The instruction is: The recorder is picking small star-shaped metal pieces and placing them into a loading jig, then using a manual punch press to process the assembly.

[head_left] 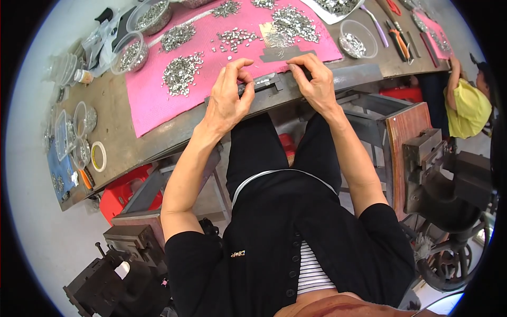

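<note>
My left hand (228, 100) is beside a dark metal bar-shaped fixture (268, 84) at the table's near edge. Its fingers are bent, with a gap between the raised forefinger and the thumb, and I see nothing held there. On the fixture's other side, the thumb and forefinger tips of my right hand (317, 84) come together; anything between them is too small to make out. Small silver pieces line the fixture's top. Just beyond it, a grey flat plate (288, 54) with thin silver slivers lies on the pink mat (142, 108).
Several piles of small silver metal pieces (182, 73) cover the mat. Clear plastic tubs (359, 39) hold more pieces. Orange-handled pliers (397, 42) lie at the right, a tape roll (99, 156) at the left. Heavy machines (443, 179) flank me; another person (467, 108) is at far right.
</note>
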Demonstrator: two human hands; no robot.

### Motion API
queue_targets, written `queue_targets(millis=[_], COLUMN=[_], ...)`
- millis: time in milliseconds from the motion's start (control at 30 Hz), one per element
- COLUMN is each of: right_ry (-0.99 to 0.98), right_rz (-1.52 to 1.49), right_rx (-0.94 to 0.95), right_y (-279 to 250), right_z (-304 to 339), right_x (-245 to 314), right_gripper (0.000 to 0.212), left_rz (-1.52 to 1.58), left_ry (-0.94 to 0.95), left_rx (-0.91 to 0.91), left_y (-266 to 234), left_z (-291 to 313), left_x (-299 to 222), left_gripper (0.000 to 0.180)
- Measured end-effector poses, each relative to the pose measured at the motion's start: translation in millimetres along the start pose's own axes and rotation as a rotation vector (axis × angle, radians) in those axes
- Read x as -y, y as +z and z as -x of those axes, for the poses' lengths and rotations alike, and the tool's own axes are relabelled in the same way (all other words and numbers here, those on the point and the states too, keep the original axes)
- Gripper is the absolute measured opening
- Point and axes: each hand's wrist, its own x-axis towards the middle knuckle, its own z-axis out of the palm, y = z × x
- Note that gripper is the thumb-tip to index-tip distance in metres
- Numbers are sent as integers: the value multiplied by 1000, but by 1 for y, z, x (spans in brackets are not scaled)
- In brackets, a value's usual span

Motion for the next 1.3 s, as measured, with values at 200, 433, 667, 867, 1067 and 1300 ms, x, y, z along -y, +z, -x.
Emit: queue_targets(millis=[200,433,667,867,1067,1300], right_ry=[-5,-11,-28,-32,-39,-43], right_rz=[-4,-2,7,6,0,1], right_rx=[-7,-11,-7,-16,-31,-33], right_y=[0,1,1,0,3,3], right_z=[1,2,2,3,2,4], right_x=[-1,-3,-4,-4,-4,-4], right_gripper=[8,8,9,8,7,8], left_rz=[-42,-35,-36,30,20,13], left_ry=[43,79,71,-31,-20,6], left_rx=[33,91,123,109,145,127], left_y=[-5,-9,-11,-19,-18,-14], left_z=[-5,-11,-12,-13,-8,-10], left_x=[-3,-4,-5,-10,-3,-4], left_gripper=[54,59,61,58,59,59])
